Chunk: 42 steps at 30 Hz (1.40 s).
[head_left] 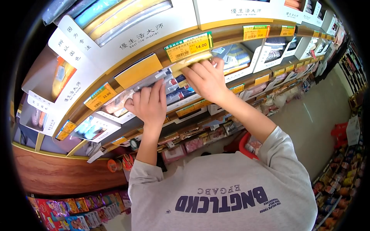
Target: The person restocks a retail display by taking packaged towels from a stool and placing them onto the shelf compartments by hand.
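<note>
My right hand (208, 81) reaches into the lower shelf row, its fingers curled over a yellow folded towel (190, 62) under the 14.00 price tag (189, 47). Close by on the left, my left hand (148, 101) has its fingertips on a grey folded towel (154, 80), with the index finger stretched out and the others bent. Dark blue striped packs (181, 93) lie in the box between my hands. To the right of my right hand sits a blue and yellow striped towel (237, 54) in a white box.
White display boxes (140, 36) of towels line the upper shelf. Price tags (101, 96) run along its edge. Below are further shelves with packs (196, 144). A red basket (243, 145) stands by my body. Snack bags (77, 206) hang at lower left; an aisle floor (308, 109) lies right.
</note>
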Available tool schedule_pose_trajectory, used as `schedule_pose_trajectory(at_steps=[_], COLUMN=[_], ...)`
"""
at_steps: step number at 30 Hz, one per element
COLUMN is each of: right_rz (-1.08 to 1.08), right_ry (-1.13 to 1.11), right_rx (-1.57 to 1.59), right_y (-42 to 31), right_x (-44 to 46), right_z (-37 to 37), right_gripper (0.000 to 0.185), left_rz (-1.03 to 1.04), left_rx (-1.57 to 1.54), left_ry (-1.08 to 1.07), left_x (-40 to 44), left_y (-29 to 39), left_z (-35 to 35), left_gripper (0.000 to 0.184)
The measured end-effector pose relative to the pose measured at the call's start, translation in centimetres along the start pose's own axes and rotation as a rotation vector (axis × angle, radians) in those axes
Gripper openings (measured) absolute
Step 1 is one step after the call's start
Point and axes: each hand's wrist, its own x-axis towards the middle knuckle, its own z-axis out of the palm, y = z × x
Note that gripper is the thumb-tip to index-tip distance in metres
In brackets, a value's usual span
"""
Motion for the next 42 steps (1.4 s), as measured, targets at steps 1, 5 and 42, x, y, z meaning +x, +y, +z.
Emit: schedule_pose_trajectory(at_steps=[1,5,42], right_rz=[0.013,0.018,0.624], right_ry=[-0.013,-0.003,0.024], right_rx=[-0.023,-0.029,0.588], right_y=[-0.2,-0.5,1.4], right_x=[-0.2,-0.5,-1.8], right_z=[-0.3,-0.5,-0.3], right_gripper=[0.028,0.028,0.051], left_rz=[-0.003,-0.005,-0.546], left_rx=[-0.023,-0.033,-0.953], left_ry=[0.004,0.019,-0.145], left_x=[-0.2,-1.0,-2.0], left_y=[0.1,0.1,-4.5], left_z=[-0.2,0.2,0.9], left_gripper=[0.015,0.015,0.049])
